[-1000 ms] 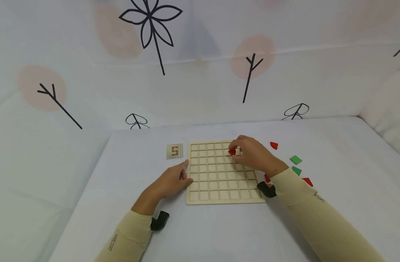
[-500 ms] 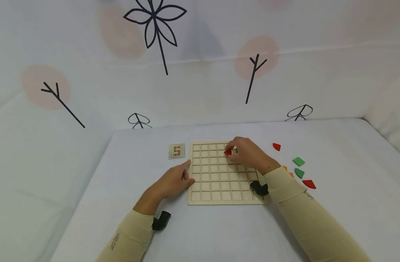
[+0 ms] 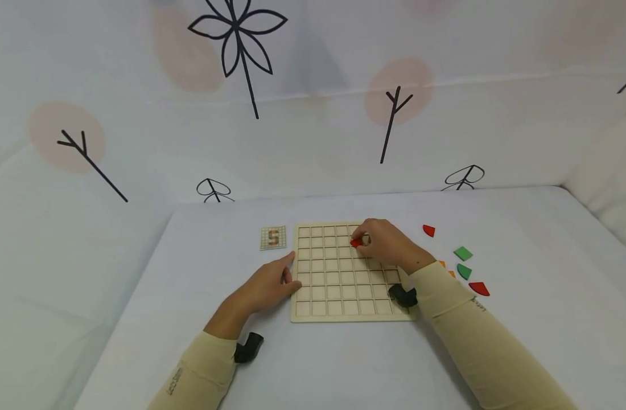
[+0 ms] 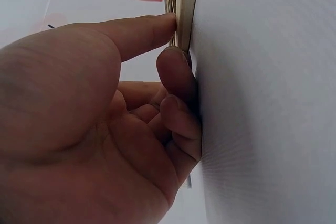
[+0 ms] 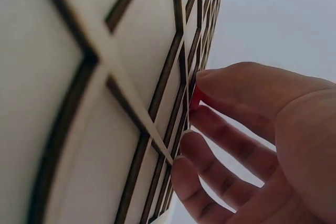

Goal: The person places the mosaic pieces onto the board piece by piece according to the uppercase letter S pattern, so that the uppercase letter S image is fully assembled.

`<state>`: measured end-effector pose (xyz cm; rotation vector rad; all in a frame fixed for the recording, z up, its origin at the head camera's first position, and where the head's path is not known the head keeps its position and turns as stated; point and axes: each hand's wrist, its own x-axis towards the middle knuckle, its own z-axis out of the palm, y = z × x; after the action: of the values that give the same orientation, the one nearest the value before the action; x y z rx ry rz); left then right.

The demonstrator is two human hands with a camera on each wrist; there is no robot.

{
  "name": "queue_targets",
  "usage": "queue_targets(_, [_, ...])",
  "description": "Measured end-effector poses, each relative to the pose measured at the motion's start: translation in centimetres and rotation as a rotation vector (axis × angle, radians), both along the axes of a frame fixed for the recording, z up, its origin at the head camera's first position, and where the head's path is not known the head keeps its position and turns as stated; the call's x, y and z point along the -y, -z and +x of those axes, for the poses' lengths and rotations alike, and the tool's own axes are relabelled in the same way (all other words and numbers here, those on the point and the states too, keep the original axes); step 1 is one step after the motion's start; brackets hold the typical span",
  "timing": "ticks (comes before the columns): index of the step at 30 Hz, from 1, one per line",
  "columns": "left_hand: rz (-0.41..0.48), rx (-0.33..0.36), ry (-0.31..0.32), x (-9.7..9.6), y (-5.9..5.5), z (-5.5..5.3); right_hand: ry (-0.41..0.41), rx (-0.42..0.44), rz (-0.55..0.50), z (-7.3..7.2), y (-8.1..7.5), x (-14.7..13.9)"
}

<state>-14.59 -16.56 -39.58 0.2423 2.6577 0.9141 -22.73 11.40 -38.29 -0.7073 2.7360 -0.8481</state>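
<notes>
A pale wooden grid board [image 3: 333, 292] lies flat on the white cloth. My left hand [image 3: 264, 287] rests beside its left edge, with the thumb and index finger touching that edge at two spots. In the left wrist view, the left thumb [image 4: 149, 32] lies against the board's rim [image 4: 186, 9] and the other fingers are bent near the cloth. Over the upper right cells, my right hand [image 3: 390, 242] pinches a small red tile [image 3: 355, 243] between thumb and fingers. The right wrist view shows this tile low at the grid, mostly hidden by the fingertips.
A small pattern card [image 3: 273, 238] with a coloured figure lies left of the board. To the right are a red tile [image 3: 429, 230], a green square tile [image 3: 463, 253], a rounded green tile [image 3: 464, 271], another red tile [image 3: 479, 288] and orange tiles [image 3: 443, 264], partly behind the sleeve.
The right hand has moved slightly left and lower over the board with the red tile, uncovering orange tiles beside the sleeve. The left hand stays at the board's edge.
</notes>
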Motion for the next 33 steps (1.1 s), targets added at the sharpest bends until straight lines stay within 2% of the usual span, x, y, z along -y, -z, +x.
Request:
queue_targets(7, [-0.003, -0.005, -0.015, 0.21, 0.29, -0.05, -0.003, -0.022, -0.004, 0.11, -0.11, 0.07])
queue_targets(13, [-0.002, -0.011, -0.003, 0.17, 0.40, -0.06, -0.009, -0.035, -0.002, -0.02, 0.07, -0.16])
queue_targets(20, [-0.015, -0.023, -0.002, 0.00, 0.23, 0.00, 0.010, -0.031, 0.003, -0.13, 0.32, -0.30])
queue_targets(27, [-0.010, -0.031, 0.011, 0.02, 0.26, -0.05, 0.068, -0.023, 0.012, 0.20, 0.22, -0.24])
queue_targets(33, [-0.018, -0.028, 0.004, 0.09, 0.45, -0.06, 0.055, -0.053, 0.006, 0.25, 0.28, 0.11])
